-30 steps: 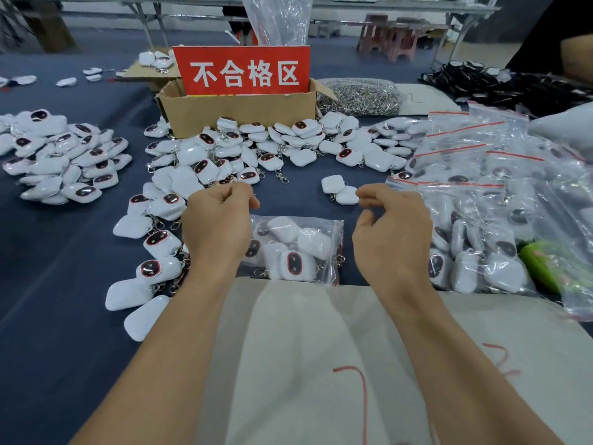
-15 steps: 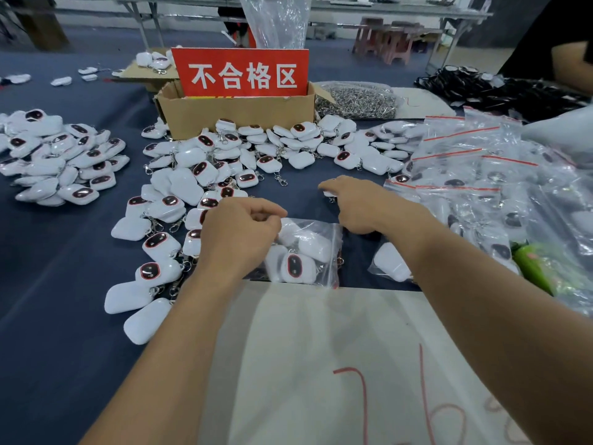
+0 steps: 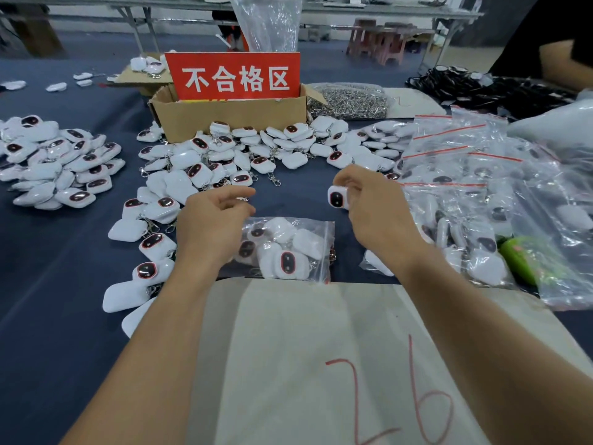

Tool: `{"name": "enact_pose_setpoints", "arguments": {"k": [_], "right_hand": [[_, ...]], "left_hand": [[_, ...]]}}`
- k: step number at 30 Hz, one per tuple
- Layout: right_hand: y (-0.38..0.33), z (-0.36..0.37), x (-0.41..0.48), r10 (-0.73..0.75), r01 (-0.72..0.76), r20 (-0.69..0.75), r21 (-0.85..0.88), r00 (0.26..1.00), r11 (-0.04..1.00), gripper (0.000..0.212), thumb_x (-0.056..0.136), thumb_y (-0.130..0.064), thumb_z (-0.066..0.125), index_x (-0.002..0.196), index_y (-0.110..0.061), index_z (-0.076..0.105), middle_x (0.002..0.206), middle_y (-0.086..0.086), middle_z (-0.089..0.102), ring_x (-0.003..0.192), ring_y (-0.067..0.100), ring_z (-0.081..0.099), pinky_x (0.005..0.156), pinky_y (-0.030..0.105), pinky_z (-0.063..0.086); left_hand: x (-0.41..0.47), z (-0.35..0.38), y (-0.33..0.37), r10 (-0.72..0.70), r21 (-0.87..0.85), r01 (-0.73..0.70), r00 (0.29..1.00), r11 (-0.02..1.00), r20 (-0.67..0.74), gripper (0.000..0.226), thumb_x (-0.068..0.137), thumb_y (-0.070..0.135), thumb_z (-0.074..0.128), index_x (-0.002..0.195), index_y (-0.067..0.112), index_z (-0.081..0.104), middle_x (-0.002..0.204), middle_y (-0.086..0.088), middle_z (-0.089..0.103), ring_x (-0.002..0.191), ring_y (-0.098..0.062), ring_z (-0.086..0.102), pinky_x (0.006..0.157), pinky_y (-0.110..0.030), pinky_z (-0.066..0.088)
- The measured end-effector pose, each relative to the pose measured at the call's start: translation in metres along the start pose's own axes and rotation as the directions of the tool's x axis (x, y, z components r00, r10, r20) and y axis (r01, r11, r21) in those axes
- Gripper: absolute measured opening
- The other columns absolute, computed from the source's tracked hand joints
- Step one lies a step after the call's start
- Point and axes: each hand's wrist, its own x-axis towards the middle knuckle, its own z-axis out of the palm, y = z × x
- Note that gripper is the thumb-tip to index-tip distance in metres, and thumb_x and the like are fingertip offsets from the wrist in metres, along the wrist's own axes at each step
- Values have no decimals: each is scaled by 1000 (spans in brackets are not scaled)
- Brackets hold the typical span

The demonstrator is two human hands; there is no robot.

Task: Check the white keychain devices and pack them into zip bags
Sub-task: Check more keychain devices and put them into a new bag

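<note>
- Pinched in the right hand (image 3: 373, 220), thumb and curled fingers on its right edge: one white keychain device (image 3: 337, 197), lifted above the counter (image 3: 48, 300), dark red-rimmed face toward the camera.
- Just below and left of it, flat on the counter: a clear zip bag (image 3: 288, 248) with several devices inside.
- Over the bag's left end: the left hand (image 3: 211, 229), fingers loosely curled, thumb near the bag's top edge; cannot tell whether anything is gripped.
- Behind the hands: a loose pile of devices (image 3: 224, 155) with metal clasps, up against a cardboard box (image 3: 231, 118) bearing a red sign (image 3: 236, 77).
- Further left, apart: a second pile (image 3: 54, 162).
- To the right: filled zip bags (image 3: 465, 194) heaped together, a green object (image 3: 526, 258) beneath the plastic.
- Nearest the camera, under both forearms: a pale sheet (image 3: 305, 348) marked "26" in red.
</note>
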Motion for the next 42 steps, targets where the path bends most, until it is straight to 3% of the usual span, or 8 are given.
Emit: {"name": "enact_pose_setpoints", "arguments": {"k": [2, 6, 9, 16, 20, 30, 38, 42], "right_hand": [[-5, -4, -19, 130, -78, -148, 310, 980, 948, 39, 96, 1, 42, 99, -28, 67, 90, -11, 69, 72, -6, 65, 60, 7, 45], [-9, -3, -57, 322, -185, -88, 666, 943, 723, 41, 98, 3, 42, 94, -25, 71, 79, -13, 75, 52, 14, 69, 51, 27, 57], [-8, 1, -70, 351, -214, 8, 806, 936, 552, 39, 99, 8, 43, 94, -16, 73, 83, -1, 77, 57, 16, 69, 49, 25, 55], [-2, 7, -70, 353, -252, 57, 804, 934, 539, 39, 100, 8, 44, 94, -15, 74, 83, -2, 77, 62, 16, 72, 55, 24, 57], [0, 8, -70, 352, -268, 68, 785, 933, 558, 39, 100, 7, 44, 94, -16, 74, 83, -1, 78, 60, 17, 70, 55, 25, 57], [1, 6, -71, 341, -286, 94, 770, 935, 570, 38, 100, 8, 44, 92, -13, 74, 90, 10, 75, 59, 14, 67, 54, 24, 56], [3, 9, -70, 334, -296, 101, 739, 937, 605, 38, 99, 8, 45, 94, -14, 75, 86, 5, 76, 60, 15, 68, 56, 27, 57], [4, 9, -69, 326, -298, 105, 718, 940, 629, 38, 99, 6, 47, 93, -17, 76, 91, 9, 76, 62, 16, 70, 58, 29, 59]], "left_hand": [[4, -3, -4, -13, -10, 14, 996, 1000, 85, 55, 80, -5, 48, 92, 39, 79, 84, 16, 77, 79, 1, 67, 66, -25, 48], [5, -1, -9, 8, 66, -25, 968, 998, 250, 68, 73, -18, 44, 91, 38, 77, 88, 17, 77, 94, -2, 70, 79, -24, 53], [5, -3, -13, 25, 140, -81, 930, 987, 366, 58, 75, -5, 60, 107, 40, 78, 99, 25, 75, 89, 8, 66, 79, -21, 51], [3, -18, -11, -15, 211, -107, 862, 972, 506, 97, 49, 5, 59, 128, 60, 58, 119, 33, 65, 115, 2, 59, 88, -37, 57], [1, -17, -9, 7, 230, -142, 865, 963, 503, 97, 53, 2, 60, 130, 60, 56, 116, 35, 65, 111, -1, 62, 87, -42, 59], [-2, -11, -7, 31, 253, -161, 891, 954, 453, 88, 59, -2, 57, 131, 48, 62, 113, 31, 65, 113, 11, 54, 81, -20, 48], [-7, -9, -6, 134, 311, -328, 849, 892, 512, 73, 82, -2, 62, 141, 42, 58, 126, 26, 61, 120, -2, 54, 108, -26, 41], [-5, -16, -5, 73, 263, -245, 846, 933, 528, 89, 55, 14, 57, 137, 48, 59, 125, 28, 62, 82, 14, 60, 76, -14, 48]]}}
